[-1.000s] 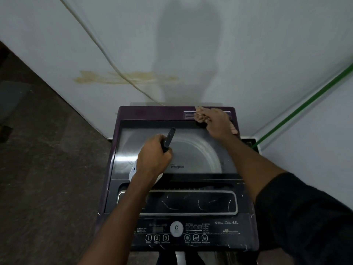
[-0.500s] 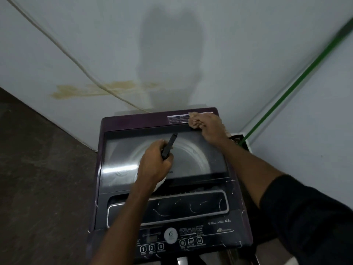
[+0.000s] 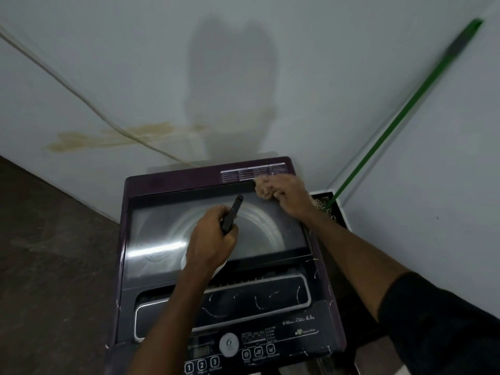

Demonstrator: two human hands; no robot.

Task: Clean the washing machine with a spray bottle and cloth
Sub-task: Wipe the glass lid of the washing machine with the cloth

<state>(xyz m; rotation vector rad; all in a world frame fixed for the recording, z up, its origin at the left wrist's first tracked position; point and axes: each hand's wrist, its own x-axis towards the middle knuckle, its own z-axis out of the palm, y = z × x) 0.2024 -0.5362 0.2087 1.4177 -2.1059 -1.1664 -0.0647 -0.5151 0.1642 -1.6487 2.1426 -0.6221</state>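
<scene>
Purple trim frames the washing machine [image 3: 151,190], seen from the head camera with its glass lid [image 3: 162,231] shut. Since a second ago the right hand [image 3: 289,197], fingers curled round the tan cloth [image 3: 262,188], has slid slightly off the back-rim label [image 3: 243,173] toward the lid's rear right corner, so wiping goes on along that edge. The left hand [image 3: 213,244] stays gripping the spray bottle [image 3: 232,214] above the lid's middle, nozzle aimed rearward; most of the lid looks unwiped.
</scene>
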